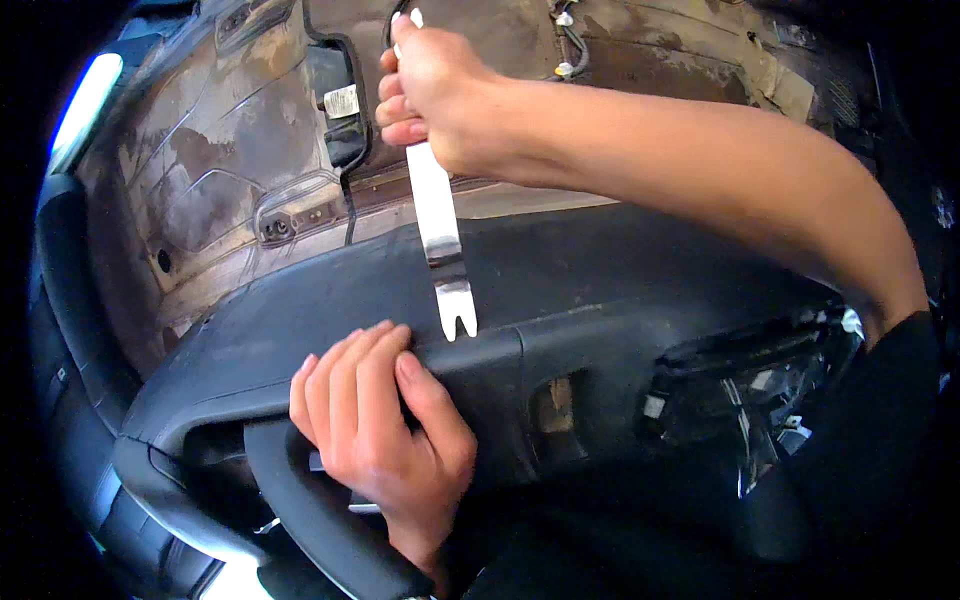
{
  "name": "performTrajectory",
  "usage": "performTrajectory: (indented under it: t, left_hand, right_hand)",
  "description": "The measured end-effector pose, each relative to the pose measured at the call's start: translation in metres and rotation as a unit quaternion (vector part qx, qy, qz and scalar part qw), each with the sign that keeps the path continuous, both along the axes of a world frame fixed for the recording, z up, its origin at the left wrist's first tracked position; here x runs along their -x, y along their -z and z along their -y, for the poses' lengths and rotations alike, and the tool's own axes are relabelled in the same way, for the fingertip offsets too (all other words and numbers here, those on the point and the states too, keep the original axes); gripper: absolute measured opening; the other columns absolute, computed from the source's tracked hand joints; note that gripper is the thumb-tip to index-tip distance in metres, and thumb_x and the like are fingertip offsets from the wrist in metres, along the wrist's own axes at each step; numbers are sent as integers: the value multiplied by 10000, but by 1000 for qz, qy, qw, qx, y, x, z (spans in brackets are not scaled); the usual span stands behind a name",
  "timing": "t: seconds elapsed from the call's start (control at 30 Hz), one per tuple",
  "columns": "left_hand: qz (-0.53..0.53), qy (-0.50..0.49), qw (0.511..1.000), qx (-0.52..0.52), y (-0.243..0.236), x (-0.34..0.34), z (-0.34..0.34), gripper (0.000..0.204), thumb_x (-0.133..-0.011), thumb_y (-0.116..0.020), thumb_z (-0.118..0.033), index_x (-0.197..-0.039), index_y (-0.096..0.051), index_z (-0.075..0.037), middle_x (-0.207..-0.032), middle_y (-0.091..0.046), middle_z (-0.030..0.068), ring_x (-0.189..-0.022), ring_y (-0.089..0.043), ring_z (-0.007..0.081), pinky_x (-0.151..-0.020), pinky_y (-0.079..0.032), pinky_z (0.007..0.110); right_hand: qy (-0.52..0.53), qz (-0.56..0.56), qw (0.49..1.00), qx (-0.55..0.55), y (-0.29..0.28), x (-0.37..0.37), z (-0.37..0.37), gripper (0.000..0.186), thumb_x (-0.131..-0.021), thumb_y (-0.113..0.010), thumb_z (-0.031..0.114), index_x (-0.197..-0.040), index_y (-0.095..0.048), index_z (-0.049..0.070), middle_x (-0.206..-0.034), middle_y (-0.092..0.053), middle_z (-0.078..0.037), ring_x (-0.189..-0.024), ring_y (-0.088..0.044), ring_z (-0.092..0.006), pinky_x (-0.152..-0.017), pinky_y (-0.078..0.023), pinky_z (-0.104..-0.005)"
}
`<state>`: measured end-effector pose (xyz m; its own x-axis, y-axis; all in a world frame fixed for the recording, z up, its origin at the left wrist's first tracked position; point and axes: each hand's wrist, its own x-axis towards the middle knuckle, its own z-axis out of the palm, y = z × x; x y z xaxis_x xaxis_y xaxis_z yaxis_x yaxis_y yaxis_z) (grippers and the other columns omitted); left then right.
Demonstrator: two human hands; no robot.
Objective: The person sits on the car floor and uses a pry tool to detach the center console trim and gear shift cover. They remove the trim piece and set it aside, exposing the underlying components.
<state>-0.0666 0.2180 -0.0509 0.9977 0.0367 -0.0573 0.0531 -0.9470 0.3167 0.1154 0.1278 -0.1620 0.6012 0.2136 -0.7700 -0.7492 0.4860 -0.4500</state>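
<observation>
My right hand (430, 90) is closed around the upper part of a flat, shiny trim pry tool (433, 200). Its forked end points down and appears to be at the padded edge of a long black car interior panel (590, 260); I cannot tell whether it touches. Below and left of the fork, my left hand (375, 415) lies over that edge, fingers stretched out along the top and thumb lifted apart. A curved black grab handle (310, 500) runs under the left wrist.
Behind the panel is a stained, brownish metal floor (220, 140) with a black cable (349, 195) and a connector with a white label (341, 103). At right, the panel has a rectangular opening (560, 405) and a recess with exposed parts (740, 390). Black upholstery (80, 300) borders the left.
</observation>
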Motion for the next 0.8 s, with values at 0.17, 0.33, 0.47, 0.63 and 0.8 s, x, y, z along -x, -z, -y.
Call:
performTrajectory:
  t: [0.17,0.33,0.47,0.63,0.8]
  left_hand:
    - [-16,0,1000,12,6,-7,-1,174,-801,-587,-109,-892,-709,-24,-937,-713,121,-940,-661,283,-993,-393,433]
    - [-20,-17,1000,-1,5,-3,-2,188,-788,-583,-135,-874,-711,-28,-928,-720,110,-924,-666,282,-993,-389,433]
    - [-11,-12,1000,9,7,-5,-6,184,-772,-586,-138,-852,-710,-28,-912,-720,111,-895,-671,286,-988,-392,430]
    - [-12,-26,999,15,5,0,-3,172,-795,-572,-121,-850,-696,-15,-922,-710,131,-894,-654,293,-968,-410,417]
    - [-64,-78,986,130,2,-20,5,219,-795,-570,-80,-952,-697,5,-960,-705,144,-905,-658,305,-939,-418,391]
  right_hand:
    - [39,27,993,-106,-24,-8,30,437,-1052,-292,500,-807,-381,149,-570,-247,43,-435,-245,-113,-409,-203,-313]
    - [8,51,986,-158,-58,-7,32,367,-1022,-312,437,-838,-395,130,-587,-281,13,-459,-281,-149,-435,-236,-330]
    - [6,74,986,-152,-62,-6,33,318,-990,-345,387,-854,-418,109,-599,-328,-16,-480,-328,-182,-453,-273,-349]
    - [-11,110,986,-128,-60,-5,27,260,-951,-387,324,-875,-447,83,-615,-386,-53,-505,-387,-223,-475,-320,-373]
    - [8,155,984,-82,-58,-5,33,211,-911,-428,261,-895,-476,56,-631,-444,-89,-531,-447,-264,-497,-366,-397]
